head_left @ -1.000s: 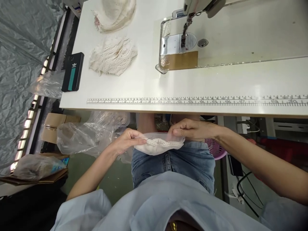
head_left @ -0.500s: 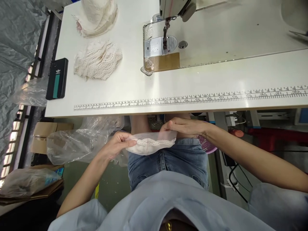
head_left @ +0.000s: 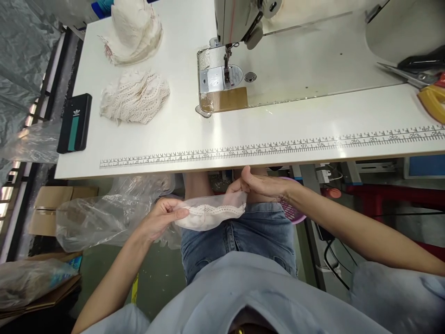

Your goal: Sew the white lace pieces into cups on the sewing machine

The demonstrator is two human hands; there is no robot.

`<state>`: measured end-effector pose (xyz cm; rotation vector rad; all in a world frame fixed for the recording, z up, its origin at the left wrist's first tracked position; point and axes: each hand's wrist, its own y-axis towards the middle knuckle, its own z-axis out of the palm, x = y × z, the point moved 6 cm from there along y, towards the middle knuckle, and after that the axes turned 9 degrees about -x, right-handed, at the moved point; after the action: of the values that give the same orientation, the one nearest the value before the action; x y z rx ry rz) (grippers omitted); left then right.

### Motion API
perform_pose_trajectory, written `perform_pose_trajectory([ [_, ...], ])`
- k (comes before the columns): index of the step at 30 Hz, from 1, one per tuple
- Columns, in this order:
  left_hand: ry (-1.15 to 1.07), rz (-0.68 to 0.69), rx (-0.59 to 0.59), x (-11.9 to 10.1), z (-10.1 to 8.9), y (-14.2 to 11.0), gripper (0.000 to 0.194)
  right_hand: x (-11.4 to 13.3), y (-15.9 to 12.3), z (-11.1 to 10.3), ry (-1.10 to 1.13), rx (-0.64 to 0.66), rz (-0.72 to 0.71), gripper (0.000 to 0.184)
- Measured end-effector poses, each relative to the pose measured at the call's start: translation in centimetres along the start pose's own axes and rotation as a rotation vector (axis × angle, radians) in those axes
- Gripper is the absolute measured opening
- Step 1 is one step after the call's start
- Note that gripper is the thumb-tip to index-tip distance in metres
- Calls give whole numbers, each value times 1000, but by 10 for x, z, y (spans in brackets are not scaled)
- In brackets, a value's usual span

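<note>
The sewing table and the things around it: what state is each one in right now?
Lace-trimmed piece: sheer, held spread above the lap.
Left hand: pinching the piece's end.
Right hand: thumb raised, fingers at the piece; grip unclear.
Lace pile: bunched.
Cream cloth pile: loosely heaped.
Phone: lying, logo side up.
Sewing machine: upright; whether running, unclear.
Scissors: lying flat, partly out of view.

The tabletop lies open before me; the sewing machine blocks the far middle, scissors the right.
</note>
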<state>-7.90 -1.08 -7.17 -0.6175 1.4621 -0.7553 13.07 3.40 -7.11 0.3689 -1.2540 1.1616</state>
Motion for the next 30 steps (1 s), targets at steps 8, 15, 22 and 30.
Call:
perform_pose_trajectory([
  [8, 42, 41, 36, -2, -1, 0, 26, -9, 3, 0, 74, -4, 48, 48],
  [15, 214, 109, 108, -15, 8, -2, 20, -6, 9, 5, -158, -92, 46, 36],
  [22, 433, 278, 190, -46, 27, -1, 20, 18, 14, 21, -375, -210, -170, 28],
  [30, 473, 448, 168, -102, 27, -10, 46, 84, -11, 8, -645, -526, -294, 43],
])
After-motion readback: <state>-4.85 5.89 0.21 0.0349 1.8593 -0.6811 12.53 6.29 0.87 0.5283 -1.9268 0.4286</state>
